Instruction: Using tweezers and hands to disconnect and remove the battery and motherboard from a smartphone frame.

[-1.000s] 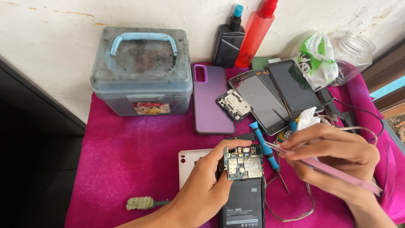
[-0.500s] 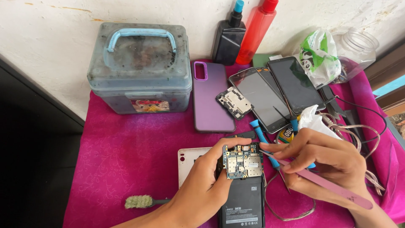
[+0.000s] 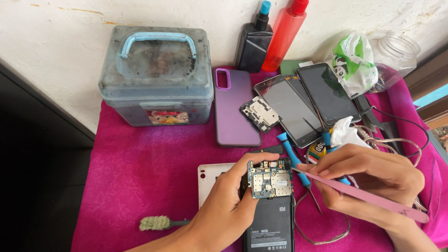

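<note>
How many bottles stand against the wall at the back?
2: a black bottle with a blue cap and a red bottle right beside it, both behind the purple phone cover. Others may be hidden beyond the frame.

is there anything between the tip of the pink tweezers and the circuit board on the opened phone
Nothing visible. The right hand holds the pink tweezers with their tip at the right edge of the circuit board. The left hand grips the opened phone from the left. The blue screwdriver lies just behind.
</note>
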